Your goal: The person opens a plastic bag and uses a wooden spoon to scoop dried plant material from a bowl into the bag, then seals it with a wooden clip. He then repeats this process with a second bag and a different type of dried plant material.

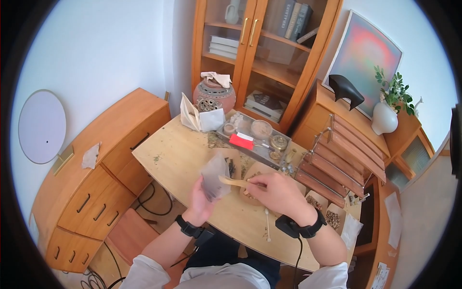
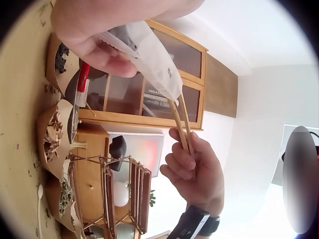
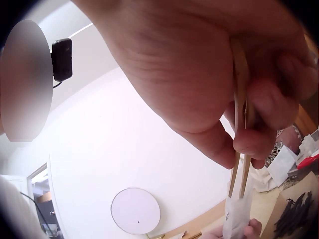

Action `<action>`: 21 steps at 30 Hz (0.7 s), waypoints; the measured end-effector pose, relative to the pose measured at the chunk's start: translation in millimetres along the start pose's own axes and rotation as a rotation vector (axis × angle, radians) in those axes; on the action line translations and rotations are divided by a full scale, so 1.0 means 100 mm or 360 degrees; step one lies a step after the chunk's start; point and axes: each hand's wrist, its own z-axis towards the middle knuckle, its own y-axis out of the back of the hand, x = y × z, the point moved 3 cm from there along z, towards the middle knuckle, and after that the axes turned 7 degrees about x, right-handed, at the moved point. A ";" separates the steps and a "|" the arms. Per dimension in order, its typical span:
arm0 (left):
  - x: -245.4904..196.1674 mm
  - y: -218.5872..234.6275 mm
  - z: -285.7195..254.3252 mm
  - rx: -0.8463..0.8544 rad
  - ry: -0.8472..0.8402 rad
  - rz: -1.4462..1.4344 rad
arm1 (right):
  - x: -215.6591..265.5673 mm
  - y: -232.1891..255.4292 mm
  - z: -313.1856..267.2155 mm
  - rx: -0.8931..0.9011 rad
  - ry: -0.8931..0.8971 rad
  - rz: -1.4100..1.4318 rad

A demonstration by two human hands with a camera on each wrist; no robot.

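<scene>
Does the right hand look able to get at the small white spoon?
Probably yes: the spoon lies nearby on the tabletop with nothing over it. The right hand grips wooden tweezers, though, so it would likely need freeing first.

Wooden tweezers point(image 2: 180, 124) in right hand point(image 2: 197, 174), against translucent pouch point(image 2: 157, 64)

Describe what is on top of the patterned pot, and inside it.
A crumpled pale cloth lies on top of the patterned pot. The cloth covers the surface beneath it, and the pot's inside cannot be seen.
</scene>
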 end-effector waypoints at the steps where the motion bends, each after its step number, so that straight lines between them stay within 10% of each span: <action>1: -0.01 -0.02 -0.01 -0.0008 0.0022 -0.0010 | 0.00 0.01 -0.02 -0.0009 0.0009 0.0014; 21: -0.30 0.31 -0.05 -0.0171 -0.0106 -0.0159 | -0.66 -0.68 0.88 0.0052 -0.0327 -0.0223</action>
